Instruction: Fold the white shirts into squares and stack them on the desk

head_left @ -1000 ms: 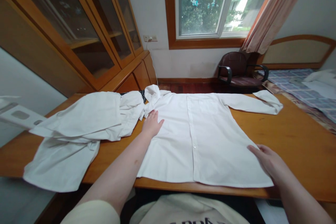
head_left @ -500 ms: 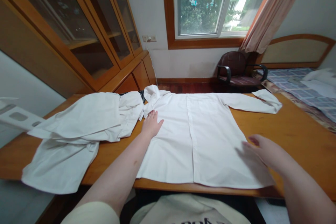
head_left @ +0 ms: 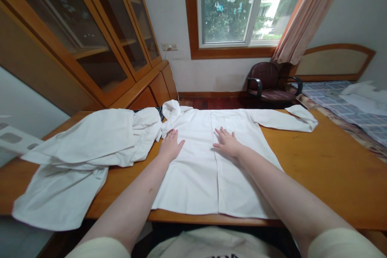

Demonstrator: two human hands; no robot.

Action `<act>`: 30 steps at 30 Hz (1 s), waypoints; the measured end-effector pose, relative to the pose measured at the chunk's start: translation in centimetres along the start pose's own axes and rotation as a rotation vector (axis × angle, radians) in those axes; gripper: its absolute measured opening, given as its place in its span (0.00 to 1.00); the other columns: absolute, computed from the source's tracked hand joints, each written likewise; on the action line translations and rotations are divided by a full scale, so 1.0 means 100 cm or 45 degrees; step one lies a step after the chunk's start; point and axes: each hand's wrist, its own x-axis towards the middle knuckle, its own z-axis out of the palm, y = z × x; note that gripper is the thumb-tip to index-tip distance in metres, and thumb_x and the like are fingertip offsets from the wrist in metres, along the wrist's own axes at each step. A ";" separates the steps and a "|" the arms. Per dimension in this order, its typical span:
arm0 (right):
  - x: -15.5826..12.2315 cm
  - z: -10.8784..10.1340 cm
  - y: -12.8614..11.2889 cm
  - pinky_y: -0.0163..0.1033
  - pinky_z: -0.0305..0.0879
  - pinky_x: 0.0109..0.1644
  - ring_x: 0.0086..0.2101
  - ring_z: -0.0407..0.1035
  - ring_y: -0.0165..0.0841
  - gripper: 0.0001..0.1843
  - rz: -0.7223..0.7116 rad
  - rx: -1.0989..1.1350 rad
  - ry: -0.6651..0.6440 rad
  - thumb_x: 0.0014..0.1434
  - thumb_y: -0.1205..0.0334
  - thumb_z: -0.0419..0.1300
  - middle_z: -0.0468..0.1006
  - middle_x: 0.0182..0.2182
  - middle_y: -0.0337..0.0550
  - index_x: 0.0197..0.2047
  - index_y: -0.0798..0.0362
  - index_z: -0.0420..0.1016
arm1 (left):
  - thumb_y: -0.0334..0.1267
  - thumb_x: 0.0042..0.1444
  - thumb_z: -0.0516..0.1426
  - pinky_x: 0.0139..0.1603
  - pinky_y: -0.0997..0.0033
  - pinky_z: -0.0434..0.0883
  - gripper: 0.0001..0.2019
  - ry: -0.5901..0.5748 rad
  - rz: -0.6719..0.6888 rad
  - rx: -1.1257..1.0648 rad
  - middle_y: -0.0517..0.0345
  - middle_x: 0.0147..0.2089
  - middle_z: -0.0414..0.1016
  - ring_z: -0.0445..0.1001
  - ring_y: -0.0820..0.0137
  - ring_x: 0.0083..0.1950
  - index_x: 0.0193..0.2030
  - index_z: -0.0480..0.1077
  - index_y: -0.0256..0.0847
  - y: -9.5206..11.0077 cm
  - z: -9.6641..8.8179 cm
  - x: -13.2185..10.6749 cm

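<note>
A white long-sleeved shirt point(head_left: 193, 169) lies spread on the wooden table point(head_left: 332, 177), its hem toward me and its front placket running down the middle. One sleeve stretches out to the right with its end bent back; the other is bunched at the upper left. My left hand point(head_left: 171, 145) rests open on the shirt's left edge, just below the bunched sleeve. Over the placket, at the upper middle of the shirt, my right hand point(head_left: 226, 142) is open with fingers spread, on or just above the cloth.
More white garments point(head_left: 90, 137) lie in a loose heap on the table's left. A white plastic object point(head_left: 15, 139) stands at the far left edge. Behind are a glass-doored cabinet point(head_left: 99, 40), a dark red armchair point(head_left: 266, 80) and a bed point(head_left: 323, 88).
My right hand has moved left and away from me, from the shirt's lower right edge to its upper middle. The left hand stays on the left edge. The view has shifted slightly.
</note>
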 end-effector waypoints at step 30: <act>0.004 0.021 -0.012 0.70 0.26 0.60 0.66 0.32 0.51 0.44 -0.020 -0.240 0.086 0.55 0.29 0.40 0.39 0.69 0.47 0.69 0.41 0.43 | 0.46 0.59 0.52 0.68 0.50 0.48 0.29 -0.350 0.551 -0.501 0.54 0.71 0.46 0.45 0.59 0.71 0.67 0.53 0.48 0.032 -0.055 -0.158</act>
